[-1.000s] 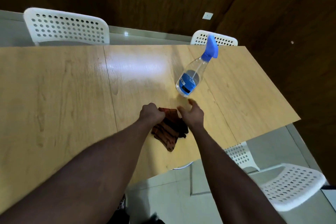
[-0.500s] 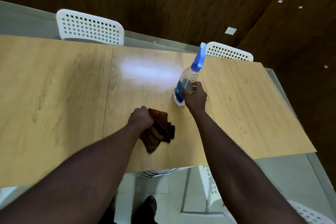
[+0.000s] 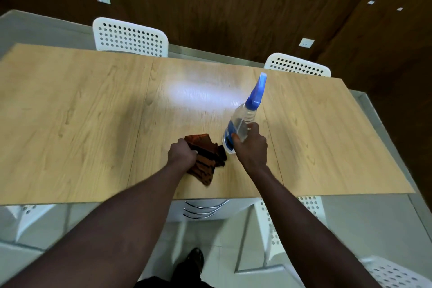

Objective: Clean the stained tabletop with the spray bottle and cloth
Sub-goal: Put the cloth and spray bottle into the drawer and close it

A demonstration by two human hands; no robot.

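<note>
A clear spray bottle [image 3: 243, 121] with a blue trigger head and blue label stands near the middle of the light wooden tabletop [image 3: 81, 128]. My right hand [image 3: 251, 145] is wrapped around its lower body. Just left of it lies a crumpled brown and black striped cloth [image 3: 205, 159] on the table. My left hand [image 3: 182, 154] is closed on the cloth's left edge. The cloth's right corner almost touches the bottle's base. No stain is plain to see; a bright glare patch lies on the wood behind the cloth.
Two white perforated chairs [image 3: 131, 37] [image 3: 297, 65] stand at the table's far side before a dark wood wall. More white chairs [image 3: 395, 273] sit on the near side, right and left. The table's near edge runs just behind my forearms; its right edge is about a forearm's length from the bottle.
My right hand left the cloth, reached to the spray bottle and closed around it. My left hand stayed gripping the cloth. The camera view shifted, showing more of the table's near edge.
</note>
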